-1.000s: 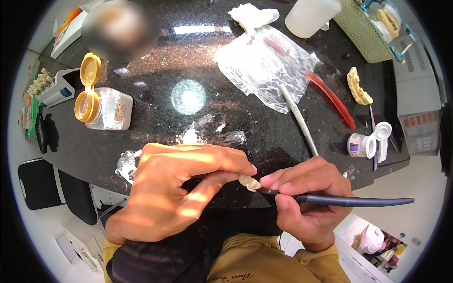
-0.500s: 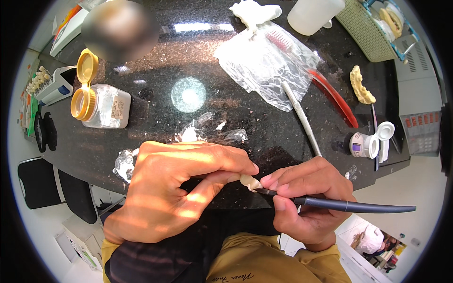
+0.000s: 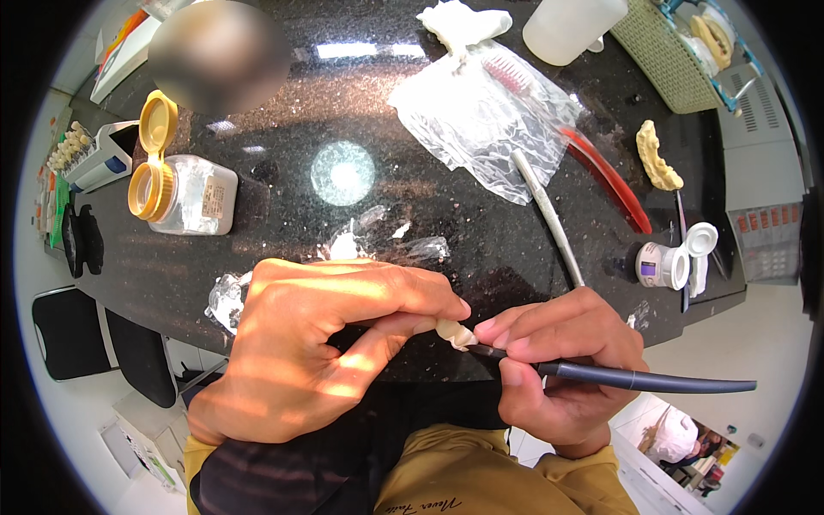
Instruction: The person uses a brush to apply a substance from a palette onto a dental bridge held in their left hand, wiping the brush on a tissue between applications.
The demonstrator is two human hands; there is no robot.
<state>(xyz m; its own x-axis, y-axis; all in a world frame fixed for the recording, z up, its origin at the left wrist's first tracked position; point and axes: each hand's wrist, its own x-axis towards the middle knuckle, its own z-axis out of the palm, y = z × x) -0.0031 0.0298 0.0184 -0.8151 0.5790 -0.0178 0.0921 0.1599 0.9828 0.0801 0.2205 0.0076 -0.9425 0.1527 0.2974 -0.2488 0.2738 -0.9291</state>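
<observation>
Cream in colour, a small piece (image 3: pixel 456 336) was pinched between thumb and forefinger in the grip of the left hand (image 3: pixel 292 348), on the wearer's side of the clear plastic bag (image 3: pixel 476 129). In the grip of the right hand (image 3: pixel 588 335), also nearer than the bag, a slender dark-blue tool (image 3: pixel 669 380) was grasped like a pen; its tip was held at the piece's edge, though whether contact was made could not be told. On the dark bench (image 3: pixel 287 184), a yellow-lidded jar (image 3: pixel 196 196) was placed well left of the bag, a grey rod (image 3: pixel 554 227) was laid at its near edge, and a cream dental cast (image 3: pixel 658 156) was set to its right.
</observation>
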